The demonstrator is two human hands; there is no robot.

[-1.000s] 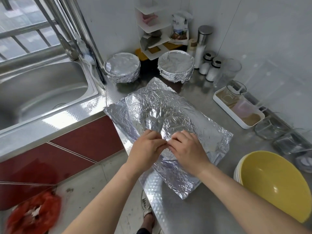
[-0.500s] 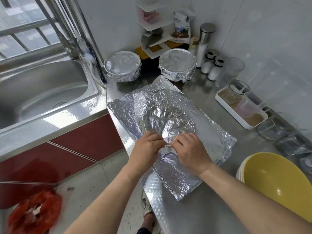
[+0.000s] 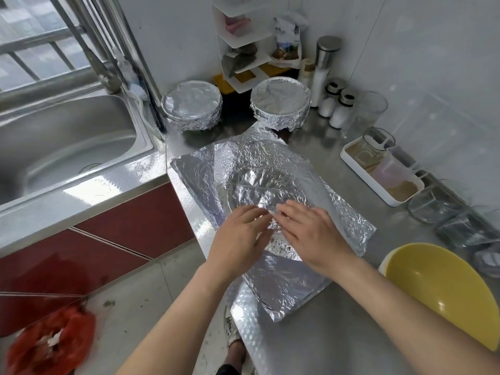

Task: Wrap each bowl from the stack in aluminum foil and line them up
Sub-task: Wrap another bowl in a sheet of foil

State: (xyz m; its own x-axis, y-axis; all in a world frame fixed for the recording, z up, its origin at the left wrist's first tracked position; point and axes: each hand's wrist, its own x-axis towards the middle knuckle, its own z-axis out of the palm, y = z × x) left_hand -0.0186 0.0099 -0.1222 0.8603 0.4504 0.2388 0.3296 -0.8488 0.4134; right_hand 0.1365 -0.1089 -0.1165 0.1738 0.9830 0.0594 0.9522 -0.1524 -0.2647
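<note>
We see the left hand [image 3: 240, 236] and right hand [image 3: 311, 234] laid flat, fingers straight, pressing the crumpled foil sheet [image 3: 243, 171] on the counter [image 3: 338, 334] (whatever it covers is hidden), behind it a wrapped bowl [image 3: 192, 104] and a second wrapped bowl [image 3: 280, 102], the yellow bowl stack [image 3: 438, 288] to the right.

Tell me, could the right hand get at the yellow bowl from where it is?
Probably yes. The right hand rests flat on the foil, and the yellow bowl sits on the counter to its right, with nothing standing between them.
</note>
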